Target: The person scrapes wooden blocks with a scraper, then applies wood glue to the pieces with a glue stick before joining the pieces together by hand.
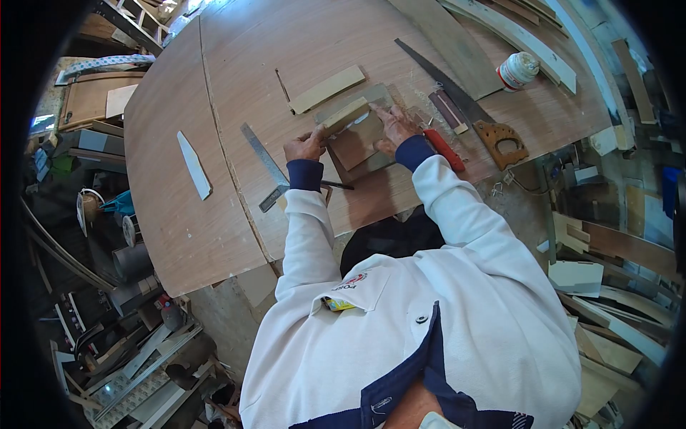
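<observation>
A short pale wooden strip (346, 116) lies across thin brown boards (355, 148) near the middle of the workbench. My left hand (306, 145) pinches the strip's left end. At its right end, my right hand (393, 129) has its fingers spread, with the index fingertip touching the strip and the thumb lower, by the boards. Something white shows along the strip's lower edge. Just behind lies another pale wooden piece (329, 89). A metal square (265, 159) rests left of my left hand, and a red-handled tool (444, 149) is beside my right wrist.
A handsaw (501, 144) lies to the right, below a white bottle (518, 71). Dark reddish strips (448, 111) sit by the saw blade. On the left is a pointed white piece (194, 165). Long boards (457, 50) cover the back right; offcuts crowd the floor on both sides.
</observation>
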A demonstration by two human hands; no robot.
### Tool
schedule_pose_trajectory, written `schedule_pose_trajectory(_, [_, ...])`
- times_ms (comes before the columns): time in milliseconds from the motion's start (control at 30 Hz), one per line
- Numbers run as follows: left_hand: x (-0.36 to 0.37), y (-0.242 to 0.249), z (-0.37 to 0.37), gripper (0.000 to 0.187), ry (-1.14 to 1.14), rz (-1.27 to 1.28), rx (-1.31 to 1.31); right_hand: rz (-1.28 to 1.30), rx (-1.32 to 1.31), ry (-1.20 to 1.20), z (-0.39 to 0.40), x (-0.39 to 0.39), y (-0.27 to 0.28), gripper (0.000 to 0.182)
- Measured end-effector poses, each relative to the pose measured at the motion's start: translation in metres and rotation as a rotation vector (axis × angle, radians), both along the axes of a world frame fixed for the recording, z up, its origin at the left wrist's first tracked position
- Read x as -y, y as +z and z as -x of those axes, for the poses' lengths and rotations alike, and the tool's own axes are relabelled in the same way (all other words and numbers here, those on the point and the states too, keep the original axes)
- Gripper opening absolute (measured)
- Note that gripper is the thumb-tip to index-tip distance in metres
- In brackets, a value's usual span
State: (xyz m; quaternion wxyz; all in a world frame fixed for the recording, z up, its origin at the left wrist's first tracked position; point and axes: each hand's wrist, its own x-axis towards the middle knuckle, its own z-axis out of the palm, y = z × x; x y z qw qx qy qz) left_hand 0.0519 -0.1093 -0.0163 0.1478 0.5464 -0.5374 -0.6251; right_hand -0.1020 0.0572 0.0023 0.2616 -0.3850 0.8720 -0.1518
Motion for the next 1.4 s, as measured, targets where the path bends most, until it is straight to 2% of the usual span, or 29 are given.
schedule_pose_trajectory(500, [-0.007,0.014,0.004,0.036,0.066,-0.049,-0.037,0.031,-0.04,-0.035,-0.009,-0.005,0.008,0.085])
schedule_pose_trajectory(600, [0.0,0.009,0.002,0.035,0.046,-0.058,-0.044,0.104,-0.057,-0.004,-0.006,-0.006,0.0,0.086])
schedule_pose_trajectory(833, [-0.001,0.003,0.002,0.033,0.014,-0.053,0.003,0.097,-0.038,-0.016,-0.009,-0.007,-0.002,0.087])
schedule_pose_trajectory(900, [0.001,0.011,0.005,0.034,-0.009,-0.029,-0.017,0.106,-0.105,-0.014,-0.008,-0.007,0.001,0.085])
schedule_pose_trajectory(1000, [0.0,0.014,0.003,0.036,-0.037,-0.085,-0.019,0.126,-0.029,-0.053,-0.011,-0.01,0.007,0.08])
schedule_pose_trajectory(1133, [-0.003,0.015,0.004,0.038,-0.026,-0.063,-0.017,0.12,-0.066,-0.021,-0.01,-0.011,-0.002,0.079])
schedule_pose_trajectory(1233, [-0.008,0.018,0.007,0.042,-0.04,-0.077,0.012,0.098,-0.087,0.009,-0.007,-0.012,0.005,0.083])
schedule_pose_trajectory(1300, [-0.013,0.021,0.009,0.046,-0.057,-0.082,0.033,0.099,-0.202,0.048,-0.006,-0.014,0.013,0.089])
schedule_pose_trajectory(1367, [-0.019,0.022,0.008,0.058,-0.007,-0.165,-0.025,0.086,-0.18,0.026,-0.006,-0.017,0.025,0.093])
schedule_pose_trajectory(1400, [-0.021,0.022,0.008,0.058,-0.007,-0.163,-0.024,0.073,-0.156,0.008,-0.005,-0.016,0.029,0.096])
